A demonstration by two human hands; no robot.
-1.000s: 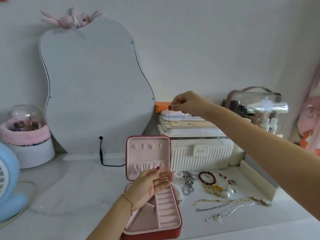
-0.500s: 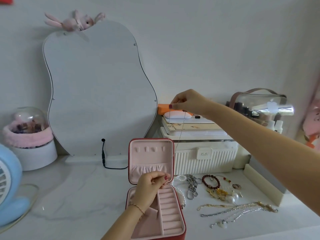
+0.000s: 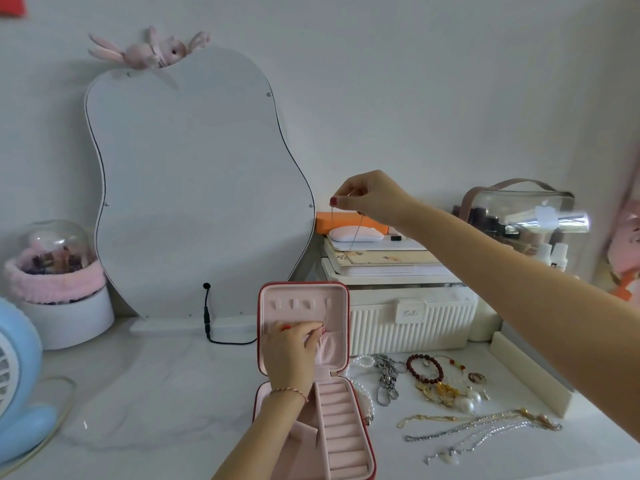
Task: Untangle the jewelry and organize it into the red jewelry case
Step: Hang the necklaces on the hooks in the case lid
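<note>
item: red jewelry case, standing open on the white marble-look tabletop, lid upright, pink lining facing the viewer. ring-roll slots in the base showed no jewelry; the left compartment was partly hidden by the forearm, so its contents could not be told. the lid's hook tabs appeared bare apart from the piece in hand.

item: thin chain necklace, held taut between the two hands, nearly too fine to trace. right hand was raised well above the case, thumb and forefinger pinching the upper end. left hand was at the lid's gathered pocket, fingertips curled and pinching what appeared to be the lower end or pendant; the exact contact was too small to confirm. hands well apart, one high, one low.

items remaining, right of the case on the tabletop:
- pearl strand, just beside the case wall
- silver link chain
- dark red bead bracelet
- gold cluster with large pearls
- several fine gold and silver chains, overlapping, looking partly tangled

assessment: early stage. judged, the first necklace was being hung or tucked into the lid; nothing else appeared stored. the whole loose pile was left to separate and place.
</note>
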